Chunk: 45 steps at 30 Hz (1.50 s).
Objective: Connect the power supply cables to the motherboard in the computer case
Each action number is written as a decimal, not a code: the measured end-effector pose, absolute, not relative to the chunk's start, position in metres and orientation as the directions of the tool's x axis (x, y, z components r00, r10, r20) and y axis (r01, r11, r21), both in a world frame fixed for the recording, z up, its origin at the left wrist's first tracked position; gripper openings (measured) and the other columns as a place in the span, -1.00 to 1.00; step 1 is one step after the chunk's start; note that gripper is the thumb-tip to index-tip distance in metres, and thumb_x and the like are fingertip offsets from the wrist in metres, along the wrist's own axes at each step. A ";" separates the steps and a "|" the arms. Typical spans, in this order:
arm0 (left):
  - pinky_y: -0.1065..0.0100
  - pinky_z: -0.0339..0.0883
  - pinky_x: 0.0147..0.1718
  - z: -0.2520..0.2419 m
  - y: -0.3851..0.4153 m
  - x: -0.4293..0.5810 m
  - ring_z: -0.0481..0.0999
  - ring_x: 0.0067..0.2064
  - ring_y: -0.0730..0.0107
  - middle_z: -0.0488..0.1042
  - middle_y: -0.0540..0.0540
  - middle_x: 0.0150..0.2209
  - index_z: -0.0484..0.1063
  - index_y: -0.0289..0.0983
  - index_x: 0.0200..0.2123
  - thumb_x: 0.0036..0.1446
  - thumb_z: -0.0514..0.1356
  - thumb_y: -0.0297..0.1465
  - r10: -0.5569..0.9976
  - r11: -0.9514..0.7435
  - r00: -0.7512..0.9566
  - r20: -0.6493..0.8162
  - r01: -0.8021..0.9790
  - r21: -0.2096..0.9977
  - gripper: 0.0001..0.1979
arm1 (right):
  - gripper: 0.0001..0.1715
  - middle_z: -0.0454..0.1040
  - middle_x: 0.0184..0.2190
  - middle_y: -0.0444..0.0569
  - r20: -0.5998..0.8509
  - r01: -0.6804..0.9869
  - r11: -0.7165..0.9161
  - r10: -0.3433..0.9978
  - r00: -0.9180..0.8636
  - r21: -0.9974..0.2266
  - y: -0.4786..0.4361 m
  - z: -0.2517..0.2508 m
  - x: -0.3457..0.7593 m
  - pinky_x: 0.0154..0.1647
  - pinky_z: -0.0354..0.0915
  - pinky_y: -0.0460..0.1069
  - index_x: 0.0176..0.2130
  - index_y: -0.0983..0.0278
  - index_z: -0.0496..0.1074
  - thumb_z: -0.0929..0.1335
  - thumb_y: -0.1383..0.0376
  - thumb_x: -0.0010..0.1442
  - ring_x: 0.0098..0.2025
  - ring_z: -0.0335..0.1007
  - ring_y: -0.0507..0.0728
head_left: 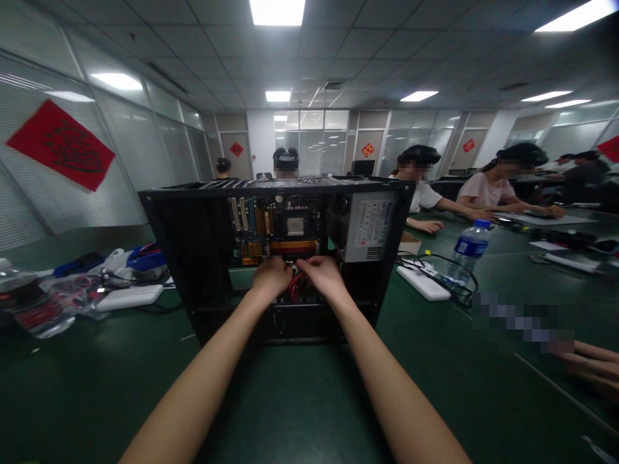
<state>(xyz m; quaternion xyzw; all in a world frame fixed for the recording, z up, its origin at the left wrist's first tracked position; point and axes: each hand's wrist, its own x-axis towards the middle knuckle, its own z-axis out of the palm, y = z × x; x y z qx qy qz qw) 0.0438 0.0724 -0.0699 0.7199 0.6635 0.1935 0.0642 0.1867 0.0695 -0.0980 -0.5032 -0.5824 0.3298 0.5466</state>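
An open black computer case (174, 258) stands on the table in front of me, its open side facing me. Inside it are the motherboard (285, 212) with a bare metallic processor square and, at the upper right, a grey power supply (372, 222). Both my hands reach into the lower middle, just below the orange memory slots. A bundle of red wires (296, 285) hangs between them. My right hand (325, 274) pinches at the top of these wires. Close beside it, my left hand (273, 276) has its fingers curled together; what they grip is hidden.
Left of the case lie a white power bank (130, 298), a plastic bottle (39, 303) and bagged items. To the right are another white power bank (422, 283), black cables and a blue-capped water bottle (469, 251). Co-workers sit farther back; another person's hand (594, 367) is at right.
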 end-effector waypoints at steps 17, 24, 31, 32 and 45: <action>0.29 0.29 -0.32 -0.071 0.090 0.045 0.60 -0.17 0.02 0.61 -0.38 -0.26 0.62 -0.36 -0.30 0.22 0.09 -0.20 0.981 -0.110 0.046 0.189 0.934 0.341 -0.61 | -0.63 0.24 -0.74 -0.19 0.217 0.153 0.200 0.971 0.102 -0.968 0.065 -0.089 0.182 -0.62 0.03 -0.09 -0.61 0.25 0.28 0.35 0.14 0.12 -0.68 0.21 0.01; 0.40 0.06 -0.53 -0.079 0.090 0.026 0.45 -0.48 0.37 0.47 -0.06 -0.58 0.56 -0.31 -0.52 0.26 0.09 -0.13 0.986 -0.166 0.127 0.111 0.846 0.506 -0.53 | -0.63 0.25 -0.74 -0.20 0.196 0.152 0.179 0.975 0.104 -0.972 0.070 -0.092 0.179 -0.61 0.06 -0.09 -0.62 0.24 0.24 0.33 0.21 0.16 -0.68 0.23 0.02; 0.39 0.15 -0.40 -0.083 0.091 0.028 0.49 -0.39 0.35 0.54 -0.09 -0.50 0.61 -0.30 -0.47 0.24 0.10 -0.27 0.978 -0.198 0.130 0.163 0.818 0.540 -0.63 | -0.65 0.26 -0.71 -0.19 0.182 0.096 0.170 0.974 0.135 -0.981 0.066 -0.087 0.183 -0.62 0.05 -0.11 -0.58 0.25 0.25 0.34 0.20 0.17 -0.64 0.23 0.02; 0.39 0.17 -0.39 -0.084 0.092 0.029 0.50 -0.37 0.34 0.55 -0.10 -0.48 0.62 -0.29 -0.46 0.23 0.10 -0.27 0.978 -0.197 0.125 0.167 0.819 0.539 -0.64 | -0.67 0.31 -0.68 -0.17 0.180 0.077 0.171 0.974 0.135 -0.982 0.064 -0.086 0.184 -0.61 0.08 -0.12 -0.55 0.25 0.27 0.33 0.19 0.18 -0.62 0.27 0.03; 0.33 0.22 -0.40 -0.073 0.073 0.035 0.48 -0.44 0.24 0.50 -0.17 -0.57 0.55 -0.29 -0.59 0.07 0.16 -0.33 0.962 -0.257 0.166 0.216 0.819 0.513 -0.73 | -0.80 0.47 -0.61 -0.17 0.097 -0.282 0.113 0.993 0.071 -0.953 0.053 -0.076 0.185 -0.59 0.31 -0.11 -0.33 0.26 0.28 0.30 0.19 0.29 -0.65 0.39 0.03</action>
